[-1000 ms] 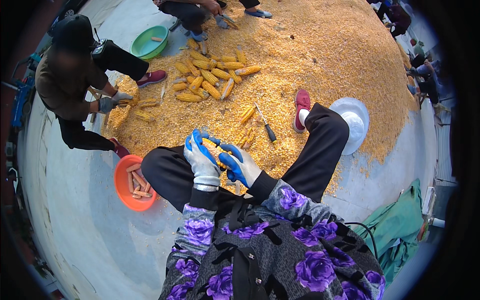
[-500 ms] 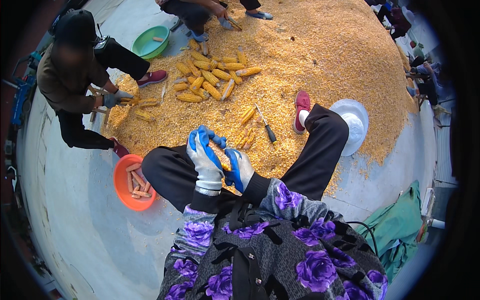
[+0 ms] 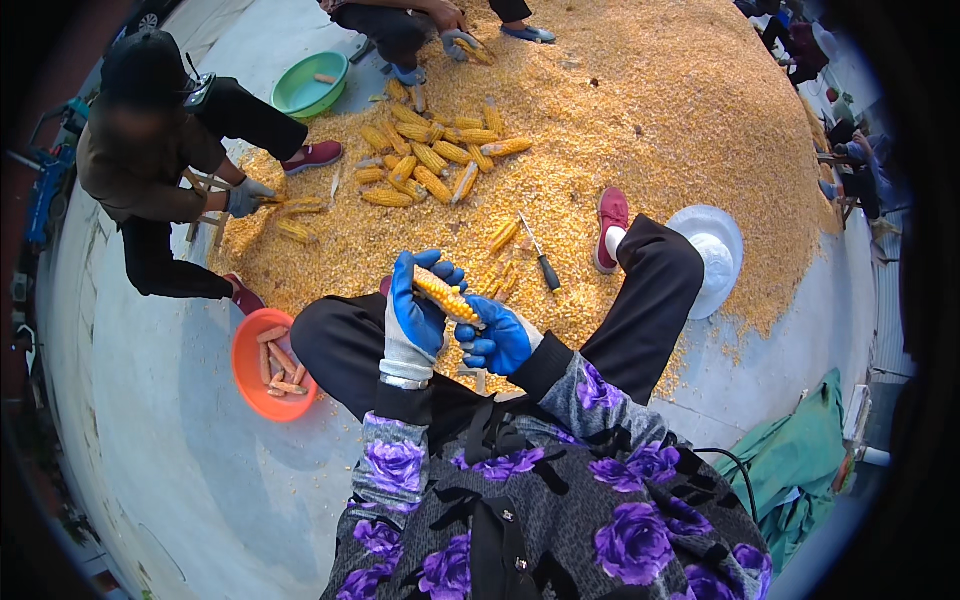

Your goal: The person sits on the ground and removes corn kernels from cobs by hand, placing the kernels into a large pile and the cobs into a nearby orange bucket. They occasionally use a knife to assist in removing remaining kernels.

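Between my gloved hands is an ear of corn (image 3: 448, 297), its yellow kernels partly gone and pale bare cob showing at the upper end. My left hand (image 3: 412, 308), in a blue and white glove, is wrapped round its upper part. The lower end is pinched by my right hand (image 3: 500, 338), fingers closed at the tip. Just beyond my hands, a screwdriver (image 3: 545, 262) with a dark handle lies on the loose kernels (image 3: 600, 140). Beside it rest a partly stripped ear (image 3: 504, 236) and some more corn pieces (image 3: 493, 279).
A heap of whole ears (image 3: 425, 155) lies farther off. An orange basin (image 3: 245, 374) of bare cobs stands at left, a green basin (image 3: 312, 84) beyond. A white hat (image 3: 712, 258) is by my right knee. A co-worker (image 3: 150, 170) sits at left; another person's hand (image 3: 460, 44) is at top.
My hands have turned, so the ear between them now shows plainly. My right hand has moved slightly right, its blue palm side now showing.
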Tool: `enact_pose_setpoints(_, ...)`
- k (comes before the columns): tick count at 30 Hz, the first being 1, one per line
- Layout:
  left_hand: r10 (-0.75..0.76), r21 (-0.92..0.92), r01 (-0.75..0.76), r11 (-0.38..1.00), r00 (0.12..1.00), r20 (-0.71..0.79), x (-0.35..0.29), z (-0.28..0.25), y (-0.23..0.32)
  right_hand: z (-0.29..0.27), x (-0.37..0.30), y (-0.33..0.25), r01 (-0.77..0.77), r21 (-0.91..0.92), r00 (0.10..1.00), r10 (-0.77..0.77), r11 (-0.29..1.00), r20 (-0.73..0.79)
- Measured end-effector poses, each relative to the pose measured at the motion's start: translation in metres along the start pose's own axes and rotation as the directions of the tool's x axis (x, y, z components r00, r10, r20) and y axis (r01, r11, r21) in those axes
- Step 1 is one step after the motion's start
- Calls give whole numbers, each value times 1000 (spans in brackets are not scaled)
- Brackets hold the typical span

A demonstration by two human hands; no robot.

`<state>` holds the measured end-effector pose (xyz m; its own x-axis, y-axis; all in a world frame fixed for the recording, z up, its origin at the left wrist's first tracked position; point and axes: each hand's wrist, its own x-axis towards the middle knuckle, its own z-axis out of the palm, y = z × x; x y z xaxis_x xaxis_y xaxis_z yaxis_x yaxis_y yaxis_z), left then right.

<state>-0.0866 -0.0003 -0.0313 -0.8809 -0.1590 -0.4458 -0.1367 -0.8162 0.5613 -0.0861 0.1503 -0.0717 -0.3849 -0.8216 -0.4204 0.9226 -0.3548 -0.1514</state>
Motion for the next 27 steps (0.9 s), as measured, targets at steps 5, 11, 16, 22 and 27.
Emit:
enact_pose_setpoints(5,74,31,-75,997,997,20,6,-14,-7,24,-8,4,83,-190,990,-104,978,-101)
enact_pose_setpoints(11,72,17,-70,997,989,-128,5,-8,-12,35,-6,7,140,-579,900,-347,803,-263)
enact_pose_setpoints(16,397,343,-315,885,895,-202,-2,25,-6,48,-1,14,124,-383,928,-244,915,-283)
enact_pose_setpoints(22,275,260,-273,926,961,29,6,22,-14,15,8,11,8,-21,984,-12,1000,-176)
enact_pose_setpoints(27,38,239,-69,969,990,132,8,1,-13,13,-10,3,98,-87,985,-109,991,-133)
